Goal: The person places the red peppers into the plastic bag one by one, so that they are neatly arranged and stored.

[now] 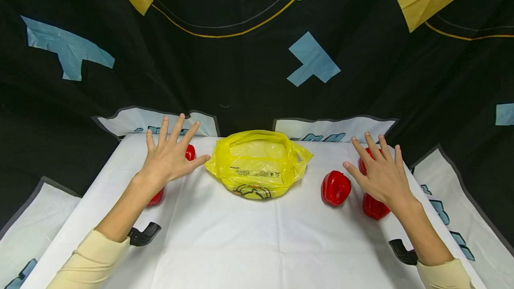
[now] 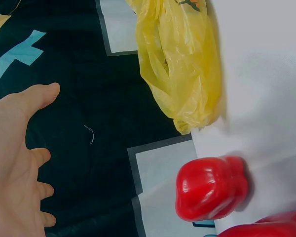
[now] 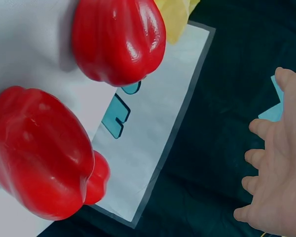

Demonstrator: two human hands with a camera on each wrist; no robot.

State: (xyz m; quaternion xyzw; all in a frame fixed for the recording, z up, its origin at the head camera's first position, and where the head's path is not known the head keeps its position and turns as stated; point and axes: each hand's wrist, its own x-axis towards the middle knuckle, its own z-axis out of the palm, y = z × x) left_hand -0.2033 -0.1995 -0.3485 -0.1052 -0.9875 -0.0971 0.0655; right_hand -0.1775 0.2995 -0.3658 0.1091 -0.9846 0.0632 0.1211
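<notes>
A yellow plastic bag point(image 1: 257, 164) lies on the white table between my hands, its mouth spread and a handle loop at the right. My left hand point(image 1: 166, 155), fingers straight and spread, hovers left of the bag over two red bell peppers point(image 2: 212, 187), which it partly hides in the head view. My right hand point(image 1: 383, 173) is likewise spread with nothing in it. Beneath it are two red bell peppers point(image 1: 375, 207), partly covered by the hand. Another red bell pepper point(image 1: 335, 188) rests between the bag and my right hand.
White cloth point(image 1: 225, 244) covers the table. Behind it hangs a black cloth point(image 1: 249, 79) with blue and yellow patches. Black wrist mounts point(image 1: 144, 234) sit under both forearms.
</notes>
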